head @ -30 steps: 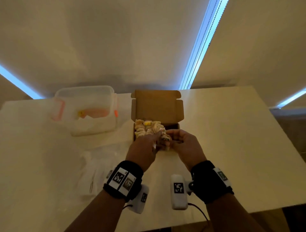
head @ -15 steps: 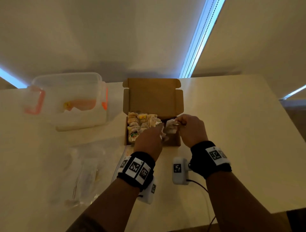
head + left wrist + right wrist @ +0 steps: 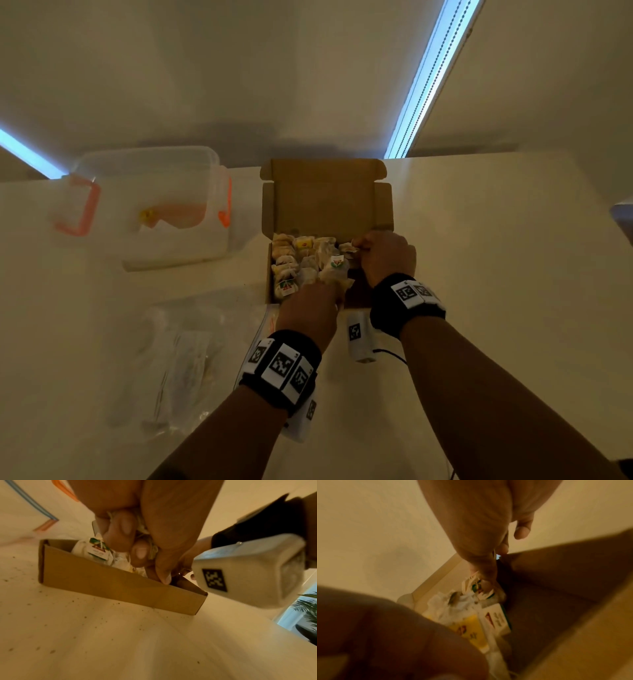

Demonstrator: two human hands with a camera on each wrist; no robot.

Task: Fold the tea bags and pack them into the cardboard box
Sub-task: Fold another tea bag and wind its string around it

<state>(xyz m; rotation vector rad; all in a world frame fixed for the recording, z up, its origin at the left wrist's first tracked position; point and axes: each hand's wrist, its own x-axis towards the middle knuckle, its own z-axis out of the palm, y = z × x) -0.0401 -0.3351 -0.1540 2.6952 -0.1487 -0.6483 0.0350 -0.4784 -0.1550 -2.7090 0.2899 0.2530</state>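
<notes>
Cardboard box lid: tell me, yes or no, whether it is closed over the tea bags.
No. The cardboard box has its lid folded back upright, and the tea bags lie uncovered in the head view.

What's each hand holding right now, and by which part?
Left hand grips a crumpled tea bag, bunched between curled fingers. Right hand pinches another tea bag by its edge, over the cardboard box.

Left hand (image 3: 145,524) grip on crumpled tea bag (image 3: 150,547), above cardboard box (image 3: 120,585)
</notes>
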